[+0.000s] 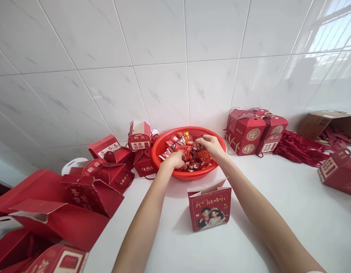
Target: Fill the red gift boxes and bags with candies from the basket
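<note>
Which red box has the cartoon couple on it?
The open-topped box standing alone on the near side of the red basket; the other boxes show no such couple on their visible faces.

The front box hides its inside; the right edge crops the carton.

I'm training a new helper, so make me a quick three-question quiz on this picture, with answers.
1. True or false: the box printed with a cartoon couple stands between the forearms.
2. Fill the gap with a colour: the left hand and right hand both reach into a ... basket of wrapped sweets.
3. What stands by the wall, just right of that basket?

Key:
1. True.
2. Red.
3. Red boxes with round pale patterns.
</note>
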Tool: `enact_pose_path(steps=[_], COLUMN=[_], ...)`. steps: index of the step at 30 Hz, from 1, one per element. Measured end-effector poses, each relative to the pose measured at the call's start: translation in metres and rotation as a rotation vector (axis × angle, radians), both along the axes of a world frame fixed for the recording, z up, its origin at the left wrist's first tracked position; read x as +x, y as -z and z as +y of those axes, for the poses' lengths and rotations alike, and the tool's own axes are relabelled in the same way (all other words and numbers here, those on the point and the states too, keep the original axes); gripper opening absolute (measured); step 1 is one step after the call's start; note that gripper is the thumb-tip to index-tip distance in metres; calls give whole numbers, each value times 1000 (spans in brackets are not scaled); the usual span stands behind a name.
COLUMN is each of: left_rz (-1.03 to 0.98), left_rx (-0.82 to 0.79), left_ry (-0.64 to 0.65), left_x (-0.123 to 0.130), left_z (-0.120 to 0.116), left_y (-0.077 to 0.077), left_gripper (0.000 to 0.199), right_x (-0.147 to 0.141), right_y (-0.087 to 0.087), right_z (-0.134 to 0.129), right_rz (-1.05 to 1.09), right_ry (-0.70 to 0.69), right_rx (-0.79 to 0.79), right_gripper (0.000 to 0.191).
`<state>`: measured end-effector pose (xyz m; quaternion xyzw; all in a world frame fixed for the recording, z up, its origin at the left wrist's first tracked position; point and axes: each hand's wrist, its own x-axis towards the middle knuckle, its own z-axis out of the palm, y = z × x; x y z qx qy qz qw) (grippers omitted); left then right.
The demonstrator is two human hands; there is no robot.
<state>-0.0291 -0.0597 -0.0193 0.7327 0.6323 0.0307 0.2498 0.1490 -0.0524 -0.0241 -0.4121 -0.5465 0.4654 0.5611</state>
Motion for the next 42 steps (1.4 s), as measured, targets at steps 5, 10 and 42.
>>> enact_pose_path(steps=[5, 10, 42], left_rz=[54, -341, -165], left_rx=[-53, 79, 94], left_ry=[56, -48, 407], left_x=[0, 1, 8], left_z=[-4, -4, -2], left_y=[0, 1, 1], left_gripper=[54, 48, 35], right_x=[-1, -1, 2], right_y=[-2, -1, -10], right_z=[-3, -1, -2], right_rz=[-14, 32, 321], right_ry=[1, -6, 74], right_rx=[0, -19, -144], right_gripper=[29, 29, 25])
